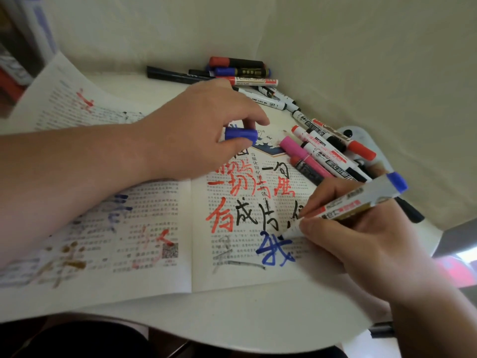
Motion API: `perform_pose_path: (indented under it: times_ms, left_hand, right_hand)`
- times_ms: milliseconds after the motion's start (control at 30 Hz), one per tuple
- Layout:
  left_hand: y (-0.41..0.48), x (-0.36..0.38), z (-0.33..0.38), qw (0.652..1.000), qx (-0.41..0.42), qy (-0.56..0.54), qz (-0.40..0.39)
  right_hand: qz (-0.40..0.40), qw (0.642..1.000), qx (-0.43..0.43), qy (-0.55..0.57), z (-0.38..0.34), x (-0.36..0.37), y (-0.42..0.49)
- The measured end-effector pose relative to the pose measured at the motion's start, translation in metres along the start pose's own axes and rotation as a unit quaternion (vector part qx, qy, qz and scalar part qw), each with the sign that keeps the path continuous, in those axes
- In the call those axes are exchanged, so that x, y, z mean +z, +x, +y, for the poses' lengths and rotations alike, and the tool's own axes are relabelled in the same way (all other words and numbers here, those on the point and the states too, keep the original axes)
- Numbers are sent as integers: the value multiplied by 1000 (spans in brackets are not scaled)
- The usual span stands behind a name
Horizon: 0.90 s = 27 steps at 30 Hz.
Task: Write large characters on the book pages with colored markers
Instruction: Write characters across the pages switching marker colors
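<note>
Here, an open book (129,282) lies flat on a white table (232,319). The left page (144,218) carries large characters in blue, gold-brown and red over printed text. The left forearm crosses this page, and the left hand (196,130) sits over the top of the right page (232,277), thumb and curled fingers pinching a blue cap (241,135). The right page bears large red and black characters, with a blue character (275,250) lower down. The right hand (361,233) grasps a white marker (356,205) with a blue rear end in a writing grip. The marker is tilted, and its tip meets the page at the upper right of the blue character. Loose markers (325,148), one of them pink (299,152), lie in a pile along the table's far edge and right side, beside the wall.
</note>
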State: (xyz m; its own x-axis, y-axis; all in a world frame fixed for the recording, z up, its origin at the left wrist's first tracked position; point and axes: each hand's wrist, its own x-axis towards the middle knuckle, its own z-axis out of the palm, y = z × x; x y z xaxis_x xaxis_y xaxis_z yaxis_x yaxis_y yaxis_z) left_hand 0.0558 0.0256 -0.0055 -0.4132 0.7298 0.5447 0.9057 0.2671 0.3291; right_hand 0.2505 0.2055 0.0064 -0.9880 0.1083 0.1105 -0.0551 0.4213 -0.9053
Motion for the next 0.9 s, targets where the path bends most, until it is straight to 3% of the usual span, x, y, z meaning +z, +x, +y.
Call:
perform_pose_path:
  times_ms: [100,233,333,467,733,900]
  left_hand:
    - [1,1,-1,1000,2,-9,25]
    - [0,3,5,986,-90,-113,85]
    - [4,5,5,936,-178,-272,132]
    - [9,-2,-2,886,-251,-360,147]
    - [10,-6,0,852,-233,-443,151]
    - [8,-6,10,860,-203,-447,141]
  right_hand:
    - [18,1000,11,17,-1,-4,7]
    - [54,991,-35,117,-14,-9,36]
    - [68,985,-71,141,-38,-14,74]
    - [97,979,-73,161,-53,-16,127]
    - [190,948,-46,252,-17,0,130]
    - [133,955,-46,263,-17,-1,127]
